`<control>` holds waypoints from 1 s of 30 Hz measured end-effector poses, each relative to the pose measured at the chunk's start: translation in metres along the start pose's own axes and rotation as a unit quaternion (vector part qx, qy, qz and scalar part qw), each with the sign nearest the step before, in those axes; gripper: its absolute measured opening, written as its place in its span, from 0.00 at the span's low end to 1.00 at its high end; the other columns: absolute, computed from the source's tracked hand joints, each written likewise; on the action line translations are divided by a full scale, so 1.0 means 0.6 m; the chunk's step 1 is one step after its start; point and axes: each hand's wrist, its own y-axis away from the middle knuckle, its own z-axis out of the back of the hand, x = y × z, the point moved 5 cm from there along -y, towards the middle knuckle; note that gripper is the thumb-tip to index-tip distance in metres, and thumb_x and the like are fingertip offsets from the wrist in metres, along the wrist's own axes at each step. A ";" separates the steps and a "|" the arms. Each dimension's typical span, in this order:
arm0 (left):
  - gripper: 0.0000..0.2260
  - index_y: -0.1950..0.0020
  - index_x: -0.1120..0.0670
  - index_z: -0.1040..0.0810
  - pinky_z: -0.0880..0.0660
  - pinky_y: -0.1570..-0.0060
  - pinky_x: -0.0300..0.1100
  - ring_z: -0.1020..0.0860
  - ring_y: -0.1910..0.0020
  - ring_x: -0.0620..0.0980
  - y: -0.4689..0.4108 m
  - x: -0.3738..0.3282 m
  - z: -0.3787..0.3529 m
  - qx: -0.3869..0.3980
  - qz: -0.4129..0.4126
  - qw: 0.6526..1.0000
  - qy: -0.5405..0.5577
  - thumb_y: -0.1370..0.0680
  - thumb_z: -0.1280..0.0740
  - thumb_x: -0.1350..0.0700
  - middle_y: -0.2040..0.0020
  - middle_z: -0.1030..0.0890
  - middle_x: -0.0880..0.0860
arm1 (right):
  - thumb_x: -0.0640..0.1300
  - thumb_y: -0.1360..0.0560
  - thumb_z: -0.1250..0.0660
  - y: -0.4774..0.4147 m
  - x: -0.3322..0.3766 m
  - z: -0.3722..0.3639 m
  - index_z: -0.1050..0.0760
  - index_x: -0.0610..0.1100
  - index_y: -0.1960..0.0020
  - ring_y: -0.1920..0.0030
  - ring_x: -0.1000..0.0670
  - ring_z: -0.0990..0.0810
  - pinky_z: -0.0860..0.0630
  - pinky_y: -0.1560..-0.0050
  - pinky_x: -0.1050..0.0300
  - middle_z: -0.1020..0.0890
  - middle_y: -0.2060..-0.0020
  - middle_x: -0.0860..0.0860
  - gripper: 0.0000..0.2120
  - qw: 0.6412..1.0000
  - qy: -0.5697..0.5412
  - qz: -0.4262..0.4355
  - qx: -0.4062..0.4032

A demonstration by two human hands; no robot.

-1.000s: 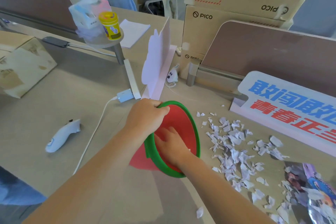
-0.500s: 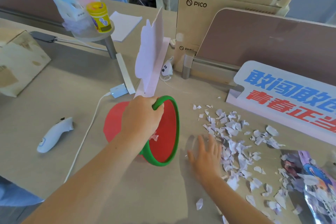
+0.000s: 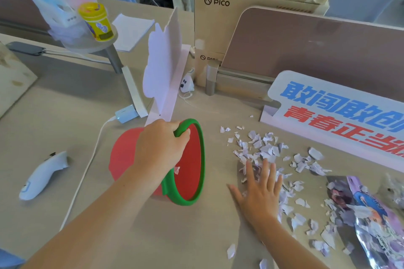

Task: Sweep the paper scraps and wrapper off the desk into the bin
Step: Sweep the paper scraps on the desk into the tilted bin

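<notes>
A red bin [image 3: 122, 157] with a green rim lies tipped on its side on the beige desk [image 3: 65, 111], mouth facing right. My left hand [image 3: 160, 145] grips the top of that rim. A scrap or two lies inside the bin. Several white paper scraps [image 3: 265, 150] are scattered over the desk to the right of the bin. My right hand [image 3: 261, 192] lies flat, fingers spread, on the left part of that pile. A shiny printed wrapper [image 3: 371, 214] lies at the right edge, with scraps on it.
A slogan board [image 3: 336, 116] stands behind the scraps. A white cardboard cutout [image 3: 162, 72] stands upright just behind the bin. A white controller [image 3: 42, 174] and a cable [image 3: 87, 166] lie at left. Stacked cardboard boxes [image 3: 218, 17] and a divider panel [image 3: 306, 50] close the back.
My right hand came out of the bin and moved right onto the scrap pile. The bin tipped further onto its side, with my left hand still on the rim.
</notes>
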 end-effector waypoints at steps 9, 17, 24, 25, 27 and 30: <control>0.12 0.54 0.51 0.15 0.37 0.71 0.33 0.24 0.67 0.49 -0.008 -0.052 -0.032 0.021 -0.011 1.000 0.009 0.23 0.35 0.47 0.72 0.27 0.53 | 0.70 0.28 0.51 -0.035 -0.051 -0.013 0.45 0.57 0.28 0.26 0.47 0.51 0.55 0.27 0.46 0.44 0.26 0.49 0.32 0.997 -0.070 0.012 0.039; 0.13 0.56 0.52 0.16 0.39 0.74 0.37 0.28 0.73 0.46 -0.022 -0.064 -0.042 0.028 0.009 1.000 0.008 0.23 0.35 0.46 0.75 0.28 0.51 | 0.47 0.26 0.34 -0.054 -0.053 0.013 0.22 0.47 0.49 0.51 0.41 0.25 0.27 0.55 0.50 0.21 0.52 0.47 0.07 0.982 -0.180 0.035 -0.037; 0.12 0.53 0.50 0.15 0.35 0.72 0.36 0.23 0.65 0.48 -0.018 -0.063 -0.037 0.019 0.007 1.000 0.012 0.23 0.35 0.46 0.70 0.25 0.52 | 0.41 0.32 0.30 -0.052 -0.020 0.028 0.27 0.41 0.61 0.76 0.41 0.24 0.39 0.79 0.58 0.23 0.71 0.46 0.06 0.990 -0.064 0.123 -0.011; 0.12 0.51 0.49 0.15 0.34 0.71 0.36 0.23 0.65 0.47 -0.015 -0.063 -0.036 0.020 0.005 1.000 0.016 0.23 0.35 0.46 0.70 0.25 0.51 | 0.39 0.30 0.31 -0.051 -0.020 0.036 0.27 0.40 0.58 0.71 0.40 0.22 0.37 0.75 0.56 0.22 0.67 0.45 0.05 0.992 -0.059 0.106 0.017; 0.11 0.49 0.48 0.15 0.35 0.72 0.33 0.23 0.66 0.46 -0.009 -0.064 -0.033 0.025 0.000 0.999 0.027 0.23 0.35 0.46 0.70 0.26 0.50 | 0.44 0.22 0.43 -0.054 -0.028 0.046 0.30 0.40 0.49 0.58 0.38 0.21 0.33 0.65 0.54 0.24 0.55 0.44 0.08 0.991 -0.111 0.032 0.064; 0.10 0.51 0.47 0.14 0.31 0.71 0.29 0.26 0.73 0.44 -0.001 -0.063 -0.029 0.032 0.011 0.997 0.070 0.23 0.34 0.48 0.75 0.28 0.49 | 0.45 0.21 0.45 -0.033 -0.017 0.077 0.30 0.40 0.48 0.56 0.38 0.21 0.33 0.63 0.53 0.26 0.57 0.47 0.10 0.973 -0.223 0.016 0.051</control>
